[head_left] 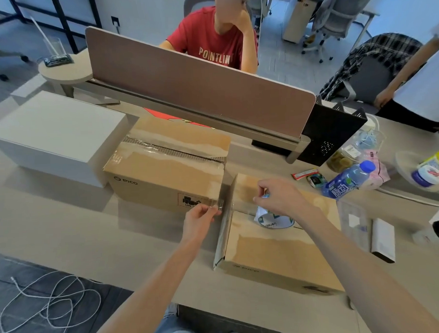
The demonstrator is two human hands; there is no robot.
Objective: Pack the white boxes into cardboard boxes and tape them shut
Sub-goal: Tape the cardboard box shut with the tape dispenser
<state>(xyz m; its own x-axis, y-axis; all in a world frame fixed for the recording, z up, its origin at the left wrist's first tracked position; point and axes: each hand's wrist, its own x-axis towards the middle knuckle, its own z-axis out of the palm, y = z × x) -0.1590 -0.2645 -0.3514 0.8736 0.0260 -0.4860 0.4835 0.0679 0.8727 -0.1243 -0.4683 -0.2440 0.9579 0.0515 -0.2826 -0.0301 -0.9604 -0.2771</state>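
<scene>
My left hand (200, 219) pinches clear tape (220, 205) on the glossy, sealed brown cardboard box (164, 173) mid-frame; my right hand (276, 194) pinches a small blue item (265, 196).

Taped cardboard box (164, 173) beside white box (55, 137)

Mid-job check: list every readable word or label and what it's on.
"PICO": far cardboard box.
"UN": black label, same box; rest unreadable.
"PICO", faint: near cardboard box.
"POINTLIN": red T-shirt.
"deli", upside down: tape roll.
"脉动": blue bottle.
Snack packets, jar label: blurred.
</scene>
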